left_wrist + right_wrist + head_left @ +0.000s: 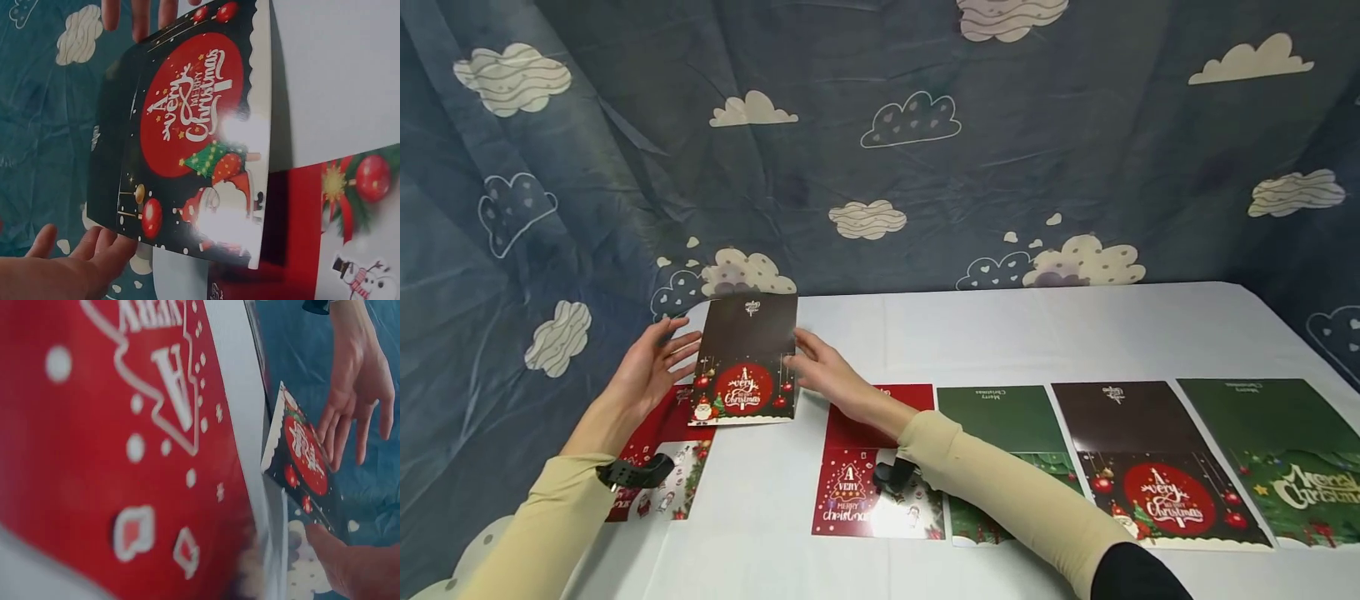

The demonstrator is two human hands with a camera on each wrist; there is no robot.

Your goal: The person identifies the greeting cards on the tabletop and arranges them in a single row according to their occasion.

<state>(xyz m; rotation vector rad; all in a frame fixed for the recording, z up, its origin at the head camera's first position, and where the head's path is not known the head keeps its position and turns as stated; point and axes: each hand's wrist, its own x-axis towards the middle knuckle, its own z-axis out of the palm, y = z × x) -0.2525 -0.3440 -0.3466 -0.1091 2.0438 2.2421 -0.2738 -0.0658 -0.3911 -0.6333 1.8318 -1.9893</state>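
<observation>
1. Head view: our left hand (651, 367) and right hand (823, 372), fingers straight, steady the dark card (747, 358) upright at the desk (1000, 333) far-left edge.
2. Left wrist: fingertips (106, 247) touch its corner; it looks light, glossy and bendable.
3. Right wrist: edges seem the best hold.

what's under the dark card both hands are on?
Under the dark card, its lower left corner overlaps a red card lying on the white table. The left hand and right hand flank it. Anything beneath its middle is hidden.
</observation>
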